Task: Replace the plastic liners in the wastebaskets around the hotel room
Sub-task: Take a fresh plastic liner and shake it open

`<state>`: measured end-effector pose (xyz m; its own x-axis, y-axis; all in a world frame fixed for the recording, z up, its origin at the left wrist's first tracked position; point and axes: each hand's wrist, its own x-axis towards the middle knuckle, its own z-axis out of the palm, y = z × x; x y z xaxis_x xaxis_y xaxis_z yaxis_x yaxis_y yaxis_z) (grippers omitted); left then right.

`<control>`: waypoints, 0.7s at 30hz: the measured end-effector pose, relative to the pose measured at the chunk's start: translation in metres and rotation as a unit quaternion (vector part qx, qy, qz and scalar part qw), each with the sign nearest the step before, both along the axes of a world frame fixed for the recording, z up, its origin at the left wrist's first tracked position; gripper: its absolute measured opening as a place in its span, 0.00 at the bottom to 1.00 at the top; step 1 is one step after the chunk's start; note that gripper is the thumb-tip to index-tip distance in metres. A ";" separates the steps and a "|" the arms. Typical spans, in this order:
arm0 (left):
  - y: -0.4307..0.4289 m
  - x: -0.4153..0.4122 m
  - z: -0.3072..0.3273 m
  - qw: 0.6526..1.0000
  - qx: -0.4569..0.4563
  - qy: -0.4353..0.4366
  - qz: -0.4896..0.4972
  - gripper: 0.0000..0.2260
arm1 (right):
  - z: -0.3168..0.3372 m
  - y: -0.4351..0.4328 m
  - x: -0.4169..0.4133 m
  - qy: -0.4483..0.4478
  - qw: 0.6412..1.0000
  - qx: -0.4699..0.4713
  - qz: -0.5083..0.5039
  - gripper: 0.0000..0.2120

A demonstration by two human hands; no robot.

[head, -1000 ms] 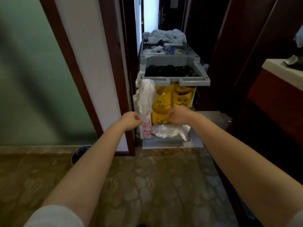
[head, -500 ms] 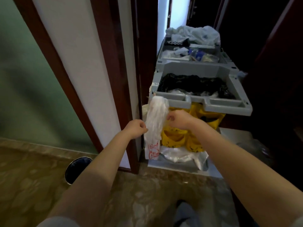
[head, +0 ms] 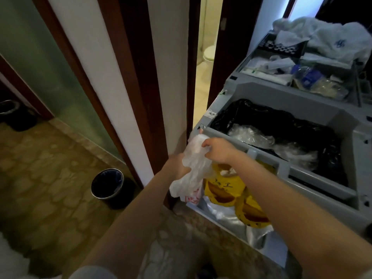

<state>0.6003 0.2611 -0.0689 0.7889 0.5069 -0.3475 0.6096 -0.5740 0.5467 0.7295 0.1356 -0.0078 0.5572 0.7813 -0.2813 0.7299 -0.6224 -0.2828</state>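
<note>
Both hands are on a crumpled, translucent white plastic liner (head: 194, 170) hanging at the front left corner of the grey plastic housekeeping cart (head: 261, 91); the left hand (head: 177, 168) grips it from the side, half hidden behind the plastic; the right hand (head: 218, 151) pinches it near the top; just beside it hang yellow printed plastic bags (head: 223, 190); the cart's open bin holds a black plastic sack (head: 291, 121); on the mottled stone floor (head: 50, 168), near the dark wooden door frame (head: 128, 97), stands a round black wastebasket with a metal rim (head: 107, 183).
</note>
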 end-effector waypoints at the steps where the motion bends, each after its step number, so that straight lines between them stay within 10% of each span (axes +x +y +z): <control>1: -0.001 0.006 -0.002 1.000 0.006 0.002 0.013 0.28 | -0.003 -0.002 0.004 0.004 1.000 -0.003 0.005 0.20; 16: 0.008 0.032 0.050 0.965 0.221 -0.105 0.095 0.12 | -0.012 -0.012 0.024 0.076 0.994 0.080 -0.019 0.35; 21: 0.011 0.028 0.093 0.966 0.114 -0.212 0.092 0.06 | -0.014 -0.013 0.025 0.073 0.993 0.083 -0.029 0.31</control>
